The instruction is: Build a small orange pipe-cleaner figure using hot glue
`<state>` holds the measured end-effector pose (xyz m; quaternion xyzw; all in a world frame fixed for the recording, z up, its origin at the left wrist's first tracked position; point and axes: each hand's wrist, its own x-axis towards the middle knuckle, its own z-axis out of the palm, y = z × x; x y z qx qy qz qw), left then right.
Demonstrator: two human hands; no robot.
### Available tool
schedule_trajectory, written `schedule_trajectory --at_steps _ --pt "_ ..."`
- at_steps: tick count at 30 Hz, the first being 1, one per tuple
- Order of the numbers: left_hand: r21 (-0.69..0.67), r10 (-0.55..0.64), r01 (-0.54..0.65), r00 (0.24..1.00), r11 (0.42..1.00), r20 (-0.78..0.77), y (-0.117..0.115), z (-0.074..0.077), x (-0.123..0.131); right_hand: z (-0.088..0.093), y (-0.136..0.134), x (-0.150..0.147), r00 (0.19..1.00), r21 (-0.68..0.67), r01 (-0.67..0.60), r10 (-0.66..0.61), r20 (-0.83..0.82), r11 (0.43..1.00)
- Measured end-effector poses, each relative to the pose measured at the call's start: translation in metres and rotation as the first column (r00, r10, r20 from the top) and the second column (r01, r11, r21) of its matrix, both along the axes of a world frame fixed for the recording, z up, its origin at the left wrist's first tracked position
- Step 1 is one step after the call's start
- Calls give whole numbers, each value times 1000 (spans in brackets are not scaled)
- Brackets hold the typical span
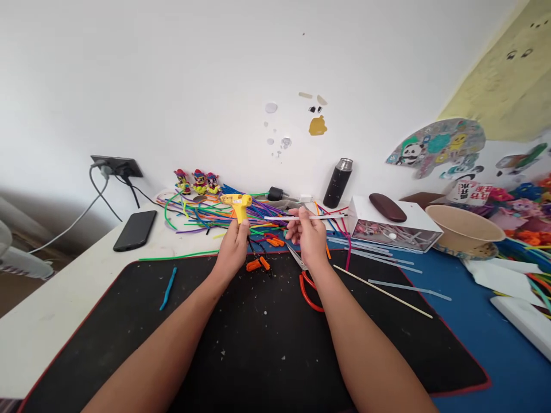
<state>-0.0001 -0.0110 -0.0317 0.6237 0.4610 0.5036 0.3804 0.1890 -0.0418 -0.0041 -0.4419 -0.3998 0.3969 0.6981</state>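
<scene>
My left hand [233, 248] is closed round the handle of a yellow glue gun [237, 205], held upright above the black mat [241, 338]. My right hand [308, 236] pinches a long clear glue stick [307, 217], which lies level and points left towards the gun. Both hands hover over a heap of coloured pipe cleaners [210, 213]. Small orange pieces [257, 264] lie on the mat just below my left hand. Red-handled scissors [306, 281] rest under my right wrist.
A black phone [135, 230] lies at the left, a wall socket [116, 166] with cables behind it. Three small figures [198, 181], a black flask [338, 183], a white box [394, 228] with a brown case, a bowl [465, 231], loose sticks [383, 291] and a blue strip [167, 288] surround the mat.
</scene>
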Motion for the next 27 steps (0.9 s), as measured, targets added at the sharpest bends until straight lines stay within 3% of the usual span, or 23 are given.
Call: schedule_trajectory --at_steps 6,13,27 --pt "37 36 -30 982 999 -184 -5 4 1 10 -3 -1 999 58 -31 32 -18 998" --pt "68 64 -46 954 997 -294 -7 5 4 20 -8 1 997 135 -40 48 -56 990" --pt "98 43 -14 954 995 -298 -11 7 6 23 -11 -2 996 139 -84 85 -7 987"
